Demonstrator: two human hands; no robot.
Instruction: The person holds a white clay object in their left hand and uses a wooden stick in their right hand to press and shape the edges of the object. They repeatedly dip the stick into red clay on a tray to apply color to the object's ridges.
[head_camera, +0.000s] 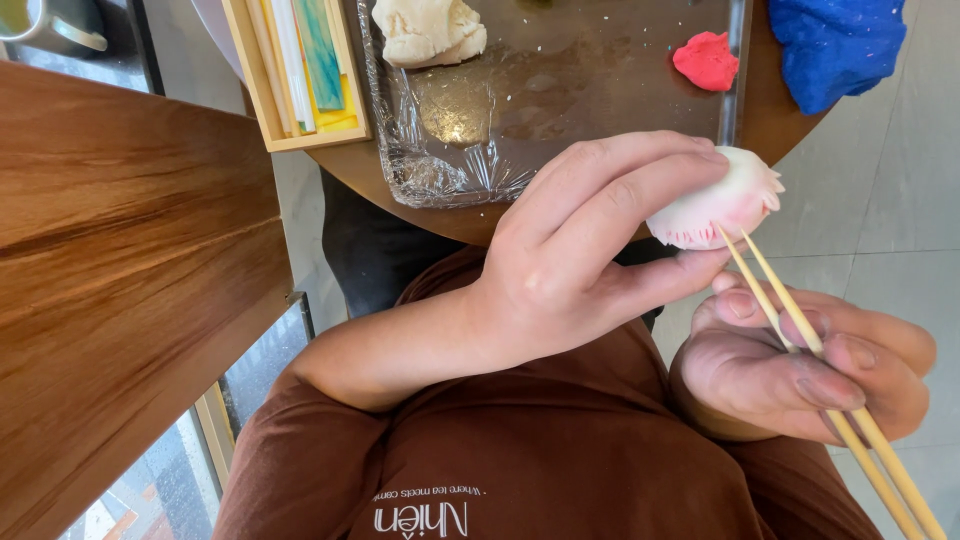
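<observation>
My left hand (590, 250) holds a small white dough piece (715, 205) with pink-tinged petal-like edges, pinched between the thumb below and the fingers on top. My right hand (800, 365) is closed around a pair of thin wooden sticks (790, 315). The stick tips touch the lower edge of the dough piece. Both hands hover above my lap, in front of the round wooden table (400, 175).
On the table lies a film-wrapped metal tray (560, 100) with a white dough lump (428, 30) and a small red lump (706, 60). A blue lump (835, 45) sits at the right. A wooden box (300, 70) with coloured sheets stands left. A wooden panel (120, 280) fills the left.
</observation>
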